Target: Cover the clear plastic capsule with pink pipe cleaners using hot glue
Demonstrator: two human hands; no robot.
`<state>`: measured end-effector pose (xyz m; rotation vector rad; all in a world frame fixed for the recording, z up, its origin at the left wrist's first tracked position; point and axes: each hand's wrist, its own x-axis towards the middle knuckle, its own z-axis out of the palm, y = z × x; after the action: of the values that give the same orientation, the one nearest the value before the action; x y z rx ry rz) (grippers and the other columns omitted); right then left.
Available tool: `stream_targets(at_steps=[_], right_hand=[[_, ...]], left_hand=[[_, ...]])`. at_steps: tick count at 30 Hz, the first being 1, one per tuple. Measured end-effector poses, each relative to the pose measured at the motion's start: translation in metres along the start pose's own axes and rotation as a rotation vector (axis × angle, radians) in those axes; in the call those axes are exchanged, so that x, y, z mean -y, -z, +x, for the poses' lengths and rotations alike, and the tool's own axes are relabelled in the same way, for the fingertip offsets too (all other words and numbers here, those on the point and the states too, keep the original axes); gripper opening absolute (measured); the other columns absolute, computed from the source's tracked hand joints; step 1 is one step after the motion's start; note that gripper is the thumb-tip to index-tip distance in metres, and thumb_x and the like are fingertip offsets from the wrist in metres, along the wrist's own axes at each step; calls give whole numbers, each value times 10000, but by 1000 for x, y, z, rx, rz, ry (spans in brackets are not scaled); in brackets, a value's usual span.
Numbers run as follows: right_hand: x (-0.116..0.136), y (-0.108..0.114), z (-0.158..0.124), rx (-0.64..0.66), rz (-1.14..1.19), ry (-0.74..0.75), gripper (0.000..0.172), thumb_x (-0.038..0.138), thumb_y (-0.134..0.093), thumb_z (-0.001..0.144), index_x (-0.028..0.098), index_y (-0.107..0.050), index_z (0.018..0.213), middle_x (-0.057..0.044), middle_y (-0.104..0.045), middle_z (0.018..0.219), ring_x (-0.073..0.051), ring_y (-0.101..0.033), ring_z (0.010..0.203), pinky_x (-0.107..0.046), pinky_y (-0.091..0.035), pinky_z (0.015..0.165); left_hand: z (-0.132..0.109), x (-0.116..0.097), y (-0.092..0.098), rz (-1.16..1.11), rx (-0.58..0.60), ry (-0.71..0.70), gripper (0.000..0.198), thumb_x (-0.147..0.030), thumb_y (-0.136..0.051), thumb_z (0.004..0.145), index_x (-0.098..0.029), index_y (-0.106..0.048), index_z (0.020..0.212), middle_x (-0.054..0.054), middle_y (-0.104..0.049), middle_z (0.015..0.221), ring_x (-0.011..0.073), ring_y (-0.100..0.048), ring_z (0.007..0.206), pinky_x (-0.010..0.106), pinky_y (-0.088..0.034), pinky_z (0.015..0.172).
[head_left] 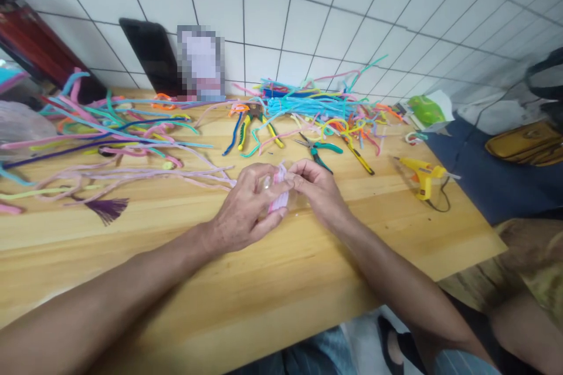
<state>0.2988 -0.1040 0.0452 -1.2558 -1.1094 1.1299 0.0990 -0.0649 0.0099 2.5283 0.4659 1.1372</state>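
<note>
My left hand and my right hand meet over the middle of a wooden table. Between them is a pink pipe-cleaner bundle, apparently wound round a small clear object. The left hand's fingers wrap round it from the left. My right hand pinches its upper end with thumb and fingertips. Long loose pale pink pipe cleaners trail off to the left of the hands.
Piles of coloured pipe cleaners cover the table's back. Teal-handled pliers, yellow-handled cutters and a yellow glue gun lie behind and right of the hands. A purple tassel lies at left. A tiled wall stands behind.
</note>
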Motion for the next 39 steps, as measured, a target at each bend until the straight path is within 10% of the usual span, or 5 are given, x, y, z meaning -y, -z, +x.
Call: stream_targets(at_steps=[9, 13, 20, 39], right_hand=[[-6, 1, -2, -9, -19, 76, 237, 439, -761, 891, 219, -675, 871, 19, -660, 816, -150, -581, 764, -283, -489, 727], [-7, 9, -16, -22, -365, 439, 45, 257, -666, 985, 231, -703, 978, -11, -688, 913, -170, -642, 834, -315, -535, 776], [-19, 14, -27, 8, -768, 916, 276, 92, -638, 992, 256, -711, 1200, -80, -734, 1114, -214, -737, 1036, -361, -640, 866], [-20, 17, -22, 90, -824, 899, 515, 150, -711, 909, 265, -630, 1404, -136, -695, 1308, -308, -705, 1220, -505, -637, 1017]], left_hand=[[-1, 3, -1, 27, -1, 21, 437, -242, -639, 1037, -297, -543, 1459, 149, -500, 1482, 325, -526, 1404, 549, -509, 1151], [-1, 4, 0, 48, -1, 79, 442, -272, -618, 1055, -306, -509, 1481, 148, -516, 1487, 329, -539, 1416, 548, -511, 1150], [-2, 5, -1, 45, -26, 65, 418, -299, -619, 1072, -288, -498, 1471, 146, -535, 1471, 319, -548, 1413, 522, -500, 1165], [-4, 8, 0, -15, -22, 118, 355, -346, -478, 1142, -314, -504, 1495, 127, -513, 1491, 296, -513, 1437, 536, -469, 1203]])
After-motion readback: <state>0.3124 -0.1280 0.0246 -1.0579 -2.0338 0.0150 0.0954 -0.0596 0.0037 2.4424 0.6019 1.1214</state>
